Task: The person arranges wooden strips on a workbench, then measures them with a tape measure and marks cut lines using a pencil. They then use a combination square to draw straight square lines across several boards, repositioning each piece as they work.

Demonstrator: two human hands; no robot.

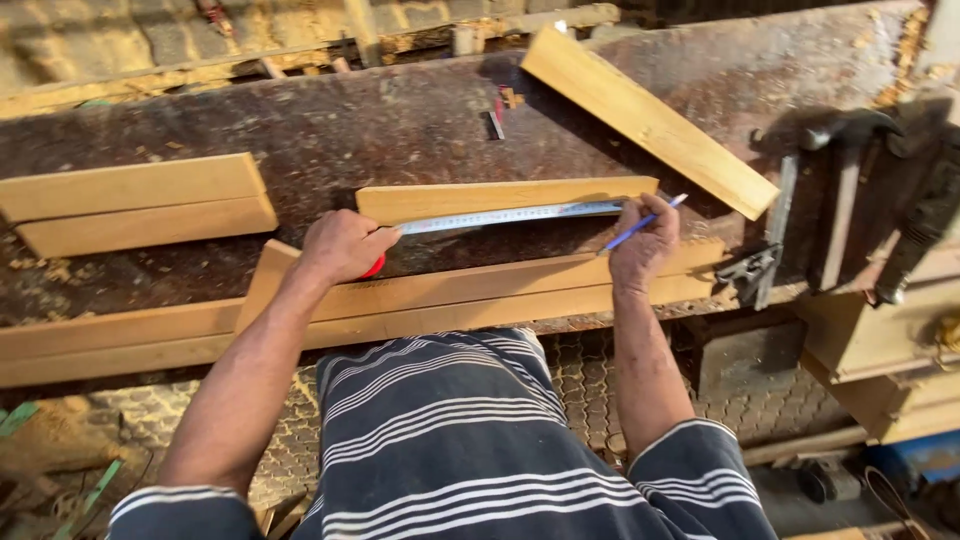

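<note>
the left hand (342, 245) is closed over a red tape measure case (373, 267), which is almost wholly hidden under the fingers; only a sliver of red shows. the metal tape blade (510, 215) runs from that hand straight across to the right hand (643, 245), its long axis lying sideways along the short plank (500, 197) just beyond both hands. the right hand pinches a blue pencil (640, 229), tip hidden against the blade's far end, shaft pointing up and away to the right. long planks (450, 300) lie on the desk (330, 130) under the wrists, their left end cut off by the picture's edge. a slanted board (650, 120) rests beyond the right hand.
</note>
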